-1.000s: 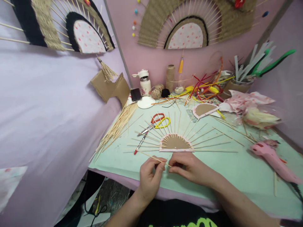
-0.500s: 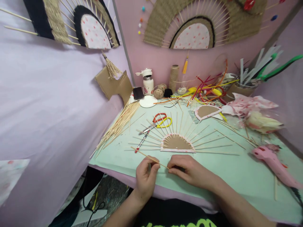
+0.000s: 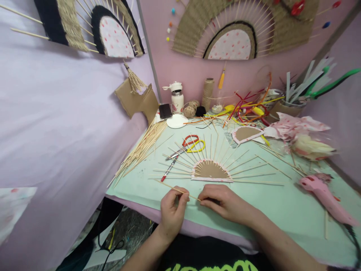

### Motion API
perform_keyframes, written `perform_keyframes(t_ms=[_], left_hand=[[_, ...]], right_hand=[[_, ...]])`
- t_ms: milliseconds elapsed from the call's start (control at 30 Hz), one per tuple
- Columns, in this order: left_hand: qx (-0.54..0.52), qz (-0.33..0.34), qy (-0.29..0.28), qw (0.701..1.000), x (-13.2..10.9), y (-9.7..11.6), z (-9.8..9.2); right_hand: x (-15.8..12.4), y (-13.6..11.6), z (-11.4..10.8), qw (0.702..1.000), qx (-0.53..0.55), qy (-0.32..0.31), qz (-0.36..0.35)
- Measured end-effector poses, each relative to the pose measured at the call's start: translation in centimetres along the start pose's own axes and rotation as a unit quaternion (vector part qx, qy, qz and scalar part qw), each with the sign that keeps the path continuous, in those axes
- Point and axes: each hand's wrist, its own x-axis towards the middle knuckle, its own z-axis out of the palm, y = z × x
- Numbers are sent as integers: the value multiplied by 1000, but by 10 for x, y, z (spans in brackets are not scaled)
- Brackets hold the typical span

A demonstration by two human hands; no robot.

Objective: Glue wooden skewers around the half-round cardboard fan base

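Note:
Between my two hands is a thin wooden stick (image 3: 167, 185), slanting up to the left over the table's front part. My left hand (image 3: 174, 209) pinches it along its length between thumb and fingers. At its lower right end my right hand (image 3: 220, 201) pinches it too. Just beyond my hands lies a half-round cardboard piece (image 3: 212, 171) with a pink-spotted cloth rim, and thin sticks fan out from its curved edge. Scissors (image 3: 190, 145) with red and yellow handles and a pen (image 3: 169, 168) lie left of it, close to the fanned sticks.
A pink glue gun (image 3: 324, 197) with a black cord lies at the right. Loose sticks (image 3: 143, 146) are heaped at the left. Along the back stand a white bottle (image 3: 177, 101), twine balls (image 3: 191, 108) and coloured pipe cleaners (image 3: 245, 103). Another half-round cardboard piece (image 3: 248, 133) lies behind.
Both hands keep their pinch on the stick, whose far left end has dipped slightly. The whole view has shifted a little; the things on the table lie as before.

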Motion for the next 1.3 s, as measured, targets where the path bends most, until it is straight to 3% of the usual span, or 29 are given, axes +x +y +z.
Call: perform_keyframes(t_ms=[200, 400, 600, 700, 800, 933, 1100, 1300], left_hand=[[-17, 5, 29, 999, 1, 1, 0], [30, 60, -16, 998, 2, 2, -5], [193, 187, -66, 961, 12, 4, -18], [274, 199, -54, 940, 21, 4, -21], [323, 193, -45, 925, 29, 5, -19], [343, 184, -53, 920, 31, 6, -12], [356, 191, -69, 912, 28, 4, -8], [339, 195, -81, 917, 28, 4, -10]], right_hand=[[0, -2, 0, 1000, -1, 13, 5], [-3, 2, -1, 999, -16, 36, -7], [-8, 14, -7, 986, -40, 158, 45], [-6, 15, -13, 967, -57, 230, 97], [3, 10, -23, 953, -75, 257, 139], [30, 1, -33, 945, -133, 241, 175], [63, -3, -30, 943, -196, 162, 215], [71, 0, -17, 933, -246, 100, 245]])
